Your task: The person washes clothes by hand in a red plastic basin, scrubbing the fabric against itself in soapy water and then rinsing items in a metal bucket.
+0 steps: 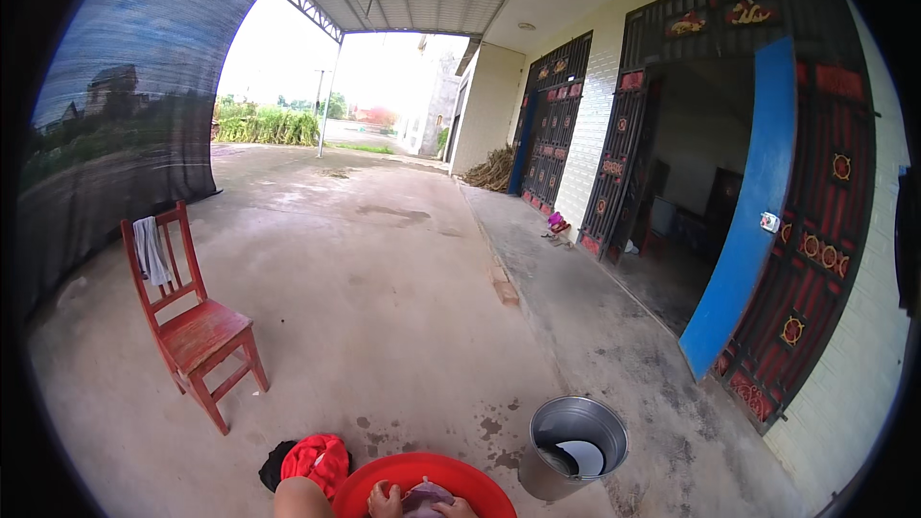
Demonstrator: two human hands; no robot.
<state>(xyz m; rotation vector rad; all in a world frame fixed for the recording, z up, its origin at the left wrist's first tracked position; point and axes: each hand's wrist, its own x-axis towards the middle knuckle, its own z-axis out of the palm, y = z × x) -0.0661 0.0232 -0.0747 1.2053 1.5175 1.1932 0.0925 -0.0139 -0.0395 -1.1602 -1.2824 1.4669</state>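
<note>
At the bottom edge a red plastic basin (381, 466) stands in front of me, cut off by the frame. Inside it is a pale greyish-purple cloth (426, 495), bunched up between my hands. My left hand (386, 501) grips its left side with curled fingers. On the right side of the cloth, my right hand (456, 509) holds it, though most of that hand falls below the frame. A red garment (316, 459) lies heaped on a black one (275, 466) on the concrete, left of the basin beside my bare knee (302, 498).
A metal bucket (540, 478) containing water stands right of the basin. To the left is a red wooden chair (205, 331) with a grey cloth (152, 250) over its back. Bricks (506, 292) sit by the raised walkway (575, 302). A blue door panel (748, 208) stands ajar.
</note>
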